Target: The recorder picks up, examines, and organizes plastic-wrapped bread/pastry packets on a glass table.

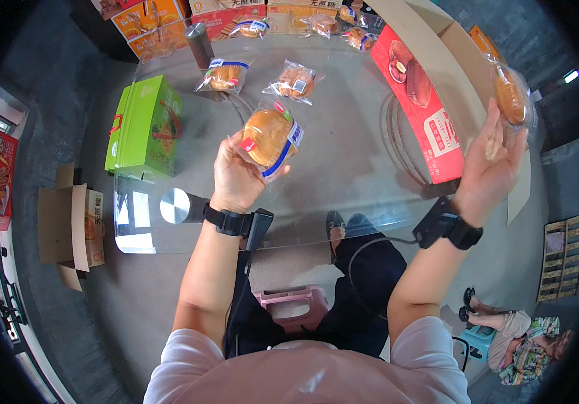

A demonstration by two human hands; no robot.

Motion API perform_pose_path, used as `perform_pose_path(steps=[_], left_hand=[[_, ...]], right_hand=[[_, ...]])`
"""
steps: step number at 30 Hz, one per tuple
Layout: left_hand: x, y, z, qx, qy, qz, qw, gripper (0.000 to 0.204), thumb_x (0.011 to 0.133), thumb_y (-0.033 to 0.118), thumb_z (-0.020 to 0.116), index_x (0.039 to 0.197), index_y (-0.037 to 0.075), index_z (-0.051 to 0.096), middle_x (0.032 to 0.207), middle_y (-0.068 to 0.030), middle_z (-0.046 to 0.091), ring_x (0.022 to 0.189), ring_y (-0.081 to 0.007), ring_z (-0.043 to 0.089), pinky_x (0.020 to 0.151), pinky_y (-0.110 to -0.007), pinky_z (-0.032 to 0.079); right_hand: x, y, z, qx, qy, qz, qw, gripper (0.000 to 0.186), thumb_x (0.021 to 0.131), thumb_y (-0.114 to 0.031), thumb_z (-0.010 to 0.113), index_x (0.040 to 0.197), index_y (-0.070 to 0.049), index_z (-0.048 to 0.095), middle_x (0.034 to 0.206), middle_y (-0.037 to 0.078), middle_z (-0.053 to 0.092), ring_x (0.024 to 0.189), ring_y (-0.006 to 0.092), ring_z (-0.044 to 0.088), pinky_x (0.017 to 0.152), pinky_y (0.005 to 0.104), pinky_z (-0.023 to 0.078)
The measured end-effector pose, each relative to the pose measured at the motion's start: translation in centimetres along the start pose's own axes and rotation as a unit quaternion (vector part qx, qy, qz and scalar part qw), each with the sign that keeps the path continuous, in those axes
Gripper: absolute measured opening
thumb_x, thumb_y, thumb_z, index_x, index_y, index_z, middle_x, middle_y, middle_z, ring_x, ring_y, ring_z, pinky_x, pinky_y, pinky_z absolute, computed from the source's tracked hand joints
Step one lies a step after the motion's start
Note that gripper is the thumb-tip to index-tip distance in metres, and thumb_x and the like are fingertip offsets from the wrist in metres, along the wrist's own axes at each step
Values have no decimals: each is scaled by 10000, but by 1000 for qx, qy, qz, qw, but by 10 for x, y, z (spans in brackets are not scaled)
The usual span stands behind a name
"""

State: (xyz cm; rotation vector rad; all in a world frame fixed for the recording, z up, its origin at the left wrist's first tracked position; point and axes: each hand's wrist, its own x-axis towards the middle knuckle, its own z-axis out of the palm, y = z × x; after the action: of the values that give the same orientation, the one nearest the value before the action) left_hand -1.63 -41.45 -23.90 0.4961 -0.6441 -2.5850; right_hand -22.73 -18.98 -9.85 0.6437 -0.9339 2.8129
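My left hand (235, 172) grips a round bread bun (268, 140) in a clear wrapper with a blue stripe, above the glass table (330, 182). Over the right edge of that table, my right hand (490, 158) has a long bread roll (510, 97) in clear wrapping at its fingertips. This roll is beside an open red carton (416, 101) with raised brown flaps. Two more wrapped breads lie past my left hand: a blue-striped one (224, 75) and one with a white label (297, 82). Black straps circle both my wrists, and a cable runs from the right one.
A green gift box (146, 126) stands at the table's left. Several wrapped breads (251, 27) and printed cartons (149, 28) line the far edge. An open brown carton (57, 225) sits on the floor at left. A seated person (528, 343) and a wooden pallet (562, 259) are at right.
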Motion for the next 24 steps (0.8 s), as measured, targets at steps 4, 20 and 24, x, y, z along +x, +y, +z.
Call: perform_pose_path(steps=[4,20,24], left_hand=[[2,0,0,-54,-59,-27,996,596,887,460,408,1358,98,448,1344,-179,491,1174,-470,502,729,-459,576],[0,-17,22,77,-2,33,996,573,871,366,473,1361,74,421,1376,-124,469,1230,-290,484,981,-458,422],[2,-5,11,97,-33,45,994,480,961,342,450,1336,43,448,1344,-116,481,1276,-253,440,1027,-425,385]], right_hand=[[-12,8,3,93,16,93,991,504,930,-92,547,1356,95,353,1329,234,466,1258,299,460,1081,410,385],[-125,128,-8,-92,-152,405,897,681,834,-140,737,1364,-52,318,1096,91,573,1009,142,572,864,295,488],[-117,127,-12,-140,-190,345,909,755,775,-89,784,1370,-64,320,1029,71,594,961,144,593,853,292,485]])
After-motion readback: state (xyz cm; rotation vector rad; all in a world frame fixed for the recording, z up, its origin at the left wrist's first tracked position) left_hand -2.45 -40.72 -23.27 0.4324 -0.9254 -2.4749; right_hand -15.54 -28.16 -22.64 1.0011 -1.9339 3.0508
